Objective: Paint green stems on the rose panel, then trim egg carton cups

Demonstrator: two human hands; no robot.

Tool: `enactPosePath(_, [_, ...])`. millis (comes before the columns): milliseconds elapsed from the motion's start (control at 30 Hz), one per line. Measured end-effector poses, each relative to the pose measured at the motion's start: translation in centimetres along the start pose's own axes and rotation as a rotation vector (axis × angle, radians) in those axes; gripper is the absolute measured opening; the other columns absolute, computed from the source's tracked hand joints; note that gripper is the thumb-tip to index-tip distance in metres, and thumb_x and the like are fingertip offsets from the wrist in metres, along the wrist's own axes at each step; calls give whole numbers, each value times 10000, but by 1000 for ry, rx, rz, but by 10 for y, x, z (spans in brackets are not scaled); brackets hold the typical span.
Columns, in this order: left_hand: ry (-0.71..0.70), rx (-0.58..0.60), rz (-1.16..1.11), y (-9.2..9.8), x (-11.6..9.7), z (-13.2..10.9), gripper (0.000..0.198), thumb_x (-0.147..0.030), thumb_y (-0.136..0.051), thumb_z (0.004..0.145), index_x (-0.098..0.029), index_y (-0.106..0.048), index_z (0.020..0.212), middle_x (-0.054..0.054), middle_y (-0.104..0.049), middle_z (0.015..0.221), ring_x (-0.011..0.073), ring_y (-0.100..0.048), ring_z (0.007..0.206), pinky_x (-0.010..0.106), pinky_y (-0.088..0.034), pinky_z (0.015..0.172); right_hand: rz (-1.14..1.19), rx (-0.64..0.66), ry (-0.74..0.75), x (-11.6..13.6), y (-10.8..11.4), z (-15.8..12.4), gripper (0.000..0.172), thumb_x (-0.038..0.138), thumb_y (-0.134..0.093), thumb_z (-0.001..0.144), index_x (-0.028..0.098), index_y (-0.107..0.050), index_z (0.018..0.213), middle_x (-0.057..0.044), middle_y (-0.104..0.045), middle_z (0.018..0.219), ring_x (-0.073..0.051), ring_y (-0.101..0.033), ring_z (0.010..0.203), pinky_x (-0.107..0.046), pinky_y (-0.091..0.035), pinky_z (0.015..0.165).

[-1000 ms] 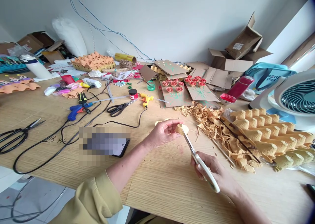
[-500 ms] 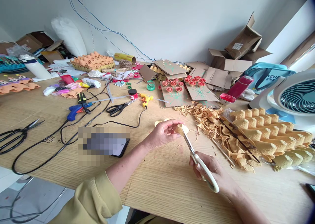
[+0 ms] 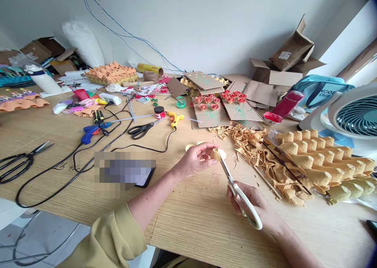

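Near the middle of the table, my left hand (image 3: pixel 196 158) pinches a small yellowish egg-carton cup (image 3: pixel 217 154) between thumb and fingers. My right hand (image 3: pixel 250 199) is closed round the white handles of a pair of scissors (image 3: pixel 246 207). The blades point up and to the left, with their tips at the cup's near right side. How far the blades are apart is hard to tell. Pale round pieces (image 3: pixel 189 146) lie just behind my left hand. To the right is a heap of carton scraps (image 3: pixel 262 154).
Egg trays (image 3: pixel 321 158) and a fan (image 3: pixel 353 115) stand at the right. Red flowers lie on cardboard (image 3: pixel 213 118) behind my hands. A phone (image 3: pixel 144 175), black scissors (image 3: pixel 141 130), a yellow glue gun (image 3: pixel 176 119), a blue glue gun (image 3: pixel 90 134) and cables are on the left.
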State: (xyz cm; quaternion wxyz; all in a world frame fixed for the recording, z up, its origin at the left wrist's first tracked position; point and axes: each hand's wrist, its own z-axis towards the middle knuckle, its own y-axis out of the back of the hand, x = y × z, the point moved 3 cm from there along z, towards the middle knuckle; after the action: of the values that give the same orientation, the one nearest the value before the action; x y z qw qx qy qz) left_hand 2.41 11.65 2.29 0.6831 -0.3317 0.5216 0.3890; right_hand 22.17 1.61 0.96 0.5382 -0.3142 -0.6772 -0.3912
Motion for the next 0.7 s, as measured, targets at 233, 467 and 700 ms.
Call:
enactPosePath(233, [23, -8, 16, -1, -5, -1, 459, -303, -768, 786, -193, -667, 1219, 96, -681, 1216, 193, -650, 1056, 291, -499, 906, -14, -26, 32, -1, 0, 1, 493, 673, -492, 918, 197, -530, 797, 43, -472, 559, -108, -386, 519, -253, -316, 512])
enactPosePath(467, [39, -18, 21, -2, -6, -1, 463, -301, -769, 778, -182, -664, 1214, 94, -688, 1204, 185, -651, 1032, 286, -501, 891, -83, -62, 78, -2, -1, 0, 497, 665, -455, 938, 209, -498, 746, 34, -487, 538, -112, -418, 498, -249, -355, 501])
enactPosePath(700, [38, -27, -31, -5, -14, -2, 425, -269, -779, 765, -180, -677, 1169, 102, -685, 1216, 208, -638, 1101, 287, -485, 916, -125, -111, 65, -1, -3, 0, 533, 692, -450, 923, 217, -458, 680, 29, -466, 536, -108, -388, 485, -252, -324, 476])
